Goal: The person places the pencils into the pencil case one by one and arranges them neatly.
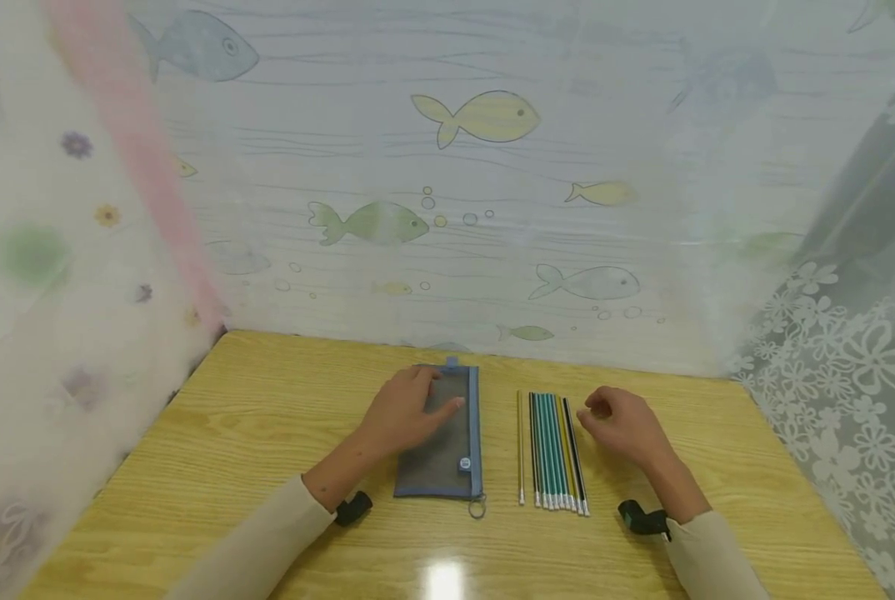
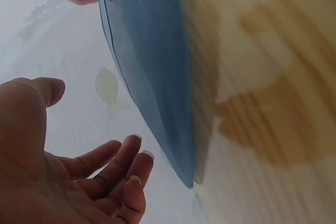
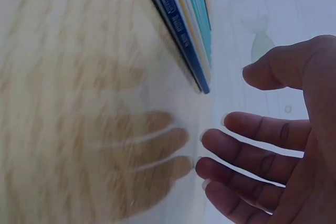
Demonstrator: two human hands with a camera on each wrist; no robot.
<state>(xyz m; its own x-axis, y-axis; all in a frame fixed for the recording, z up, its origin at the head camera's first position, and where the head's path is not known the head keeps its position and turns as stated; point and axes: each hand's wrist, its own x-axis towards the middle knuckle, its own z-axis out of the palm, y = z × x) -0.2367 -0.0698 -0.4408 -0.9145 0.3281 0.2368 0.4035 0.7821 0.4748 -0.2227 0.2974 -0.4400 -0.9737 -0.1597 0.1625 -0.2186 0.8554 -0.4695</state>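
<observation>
A grey mesh zip pouch with a blue border lies flat on the table, its zip strip along the right side and a metal ring at the lower corner. Above its upper half hovers my left hand, thumb spread and fingers loosely bent; the left wrist view shows nothing in its palm. A row of pencils, mostly teal with some black and yellow ones, lies right of the pouch, pale tips toward me. One yellow pencil sits slightly apart on the left. Just right of the row, my right hand holds nothing, fingers relaxed and curved.
The wood-grain table ends at a back wall sheet printed with fish. Floral sheeting hangs at the left, and a lace-patterned curtain at the right. Small black wrist cameras sit at both cuffs.
</observation>
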